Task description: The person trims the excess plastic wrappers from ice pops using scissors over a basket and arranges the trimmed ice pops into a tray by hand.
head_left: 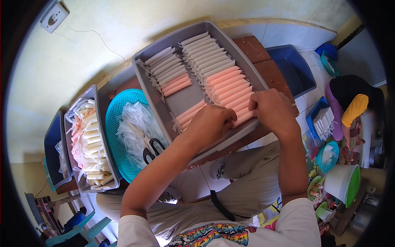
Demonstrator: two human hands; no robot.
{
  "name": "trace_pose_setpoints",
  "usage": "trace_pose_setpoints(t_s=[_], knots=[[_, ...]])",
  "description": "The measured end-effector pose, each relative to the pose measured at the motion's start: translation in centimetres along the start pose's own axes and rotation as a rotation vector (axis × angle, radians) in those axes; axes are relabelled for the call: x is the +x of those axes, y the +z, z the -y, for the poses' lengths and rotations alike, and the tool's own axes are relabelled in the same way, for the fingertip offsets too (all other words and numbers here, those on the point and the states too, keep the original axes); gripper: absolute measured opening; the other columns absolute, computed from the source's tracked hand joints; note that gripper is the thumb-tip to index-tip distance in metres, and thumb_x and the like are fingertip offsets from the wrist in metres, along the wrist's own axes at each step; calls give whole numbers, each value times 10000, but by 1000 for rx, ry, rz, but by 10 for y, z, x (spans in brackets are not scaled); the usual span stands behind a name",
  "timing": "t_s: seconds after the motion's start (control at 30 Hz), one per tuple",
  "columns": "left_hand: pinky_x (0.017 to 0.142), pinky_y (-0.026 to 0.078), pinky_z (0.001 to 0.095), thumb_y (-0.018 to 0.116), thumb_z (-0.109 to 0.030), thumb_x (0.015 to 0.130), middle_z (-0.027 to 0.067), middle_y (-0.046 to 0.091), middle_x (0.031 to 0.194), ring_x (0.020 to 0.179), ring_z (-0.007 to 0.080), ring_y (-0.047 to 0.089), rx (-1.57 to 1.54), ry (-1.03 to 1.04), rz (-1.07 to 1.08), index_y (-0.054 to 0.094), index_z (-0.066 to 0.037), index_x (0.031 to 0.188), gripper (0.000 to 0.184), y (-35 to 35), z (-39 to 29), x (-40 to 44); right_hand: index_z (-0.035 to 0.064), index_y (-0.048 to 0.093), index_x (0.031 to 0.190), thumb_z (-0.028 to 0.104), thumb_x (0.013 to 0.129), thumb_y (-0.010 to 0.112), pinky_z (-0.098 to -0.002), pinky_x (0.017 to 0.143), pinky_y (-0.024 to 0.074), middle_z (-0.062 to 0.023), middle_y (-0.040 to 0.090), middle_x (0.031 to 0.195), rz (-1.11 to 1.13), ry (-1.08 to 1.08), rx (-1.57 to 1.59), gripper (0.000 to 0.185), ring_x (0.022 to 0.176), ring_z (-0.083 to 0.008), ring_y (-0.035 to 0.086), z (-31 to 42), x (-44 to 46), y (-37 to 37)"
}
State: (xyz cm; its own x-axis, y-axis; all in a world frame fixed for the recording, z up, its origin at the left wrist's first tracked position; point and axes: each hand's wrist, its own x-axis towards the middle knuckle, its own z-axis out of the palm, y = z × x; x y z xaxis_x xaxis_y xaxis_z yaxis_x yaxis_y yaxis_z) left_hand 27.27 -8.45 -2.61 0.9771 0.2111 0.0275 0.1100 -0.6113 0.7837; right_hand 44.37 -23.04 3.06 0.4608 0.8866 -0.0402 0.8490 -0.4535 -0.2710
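Observation:
A grey tray [185, 98] holds rows of slim plastic ice pops, tied at one end. White ice pops [205, 51] fill the far part, pink ones [226, 84] the near part. My left hand [210, 123] and my right hand [275, 110] close on opposite ends of the nearest pink ice pop [243, 119] in the right-hand row. That ice pop lies beside the others, near the tray's front right corner. Under my left wrist, a few more pink ice pops [191, 113] lie in the left row, partly hidden.
Left of the tray, a turquoise basket [111, 133] holds clear plastic bags [138, 121] and black-handled scissors [150, 144]. A grey bin [117, 181] of unsorted ice pops [92, 144] stands farther left. On the right are a dark blue tub [292, 68] and another person [356, 103] near several containers.

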Motion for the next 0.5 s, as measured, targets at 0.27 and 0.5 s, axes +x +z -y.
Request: trace_pose_setpoints(t_s=[0.27, 0.5], knots=[[817, 593, 445, 787, -124, 895, 96, 790, 930, 904, 309, 760, 202, 44, -53, 782, -85, 987, 100, 4, -5, -3, 111, 808, 807, 86, 878, 685, -488, 808, 609, -178, 767, 814, -21, 42, -58, 144, 845, -375, 774, 4, -1, 4], [802, 589, 439, 794, -126, 881, 88, 789, 927, 890, 306, 751, 197, 115, -79, 799, -93, 970, 95, 4, 0, -4, 100, 804, 817, 81, 879, 690, -484, 811, 615, -179, 766, 817, 15, 71, -82, 131, 856, -379, 777, 9, 0, -1]])
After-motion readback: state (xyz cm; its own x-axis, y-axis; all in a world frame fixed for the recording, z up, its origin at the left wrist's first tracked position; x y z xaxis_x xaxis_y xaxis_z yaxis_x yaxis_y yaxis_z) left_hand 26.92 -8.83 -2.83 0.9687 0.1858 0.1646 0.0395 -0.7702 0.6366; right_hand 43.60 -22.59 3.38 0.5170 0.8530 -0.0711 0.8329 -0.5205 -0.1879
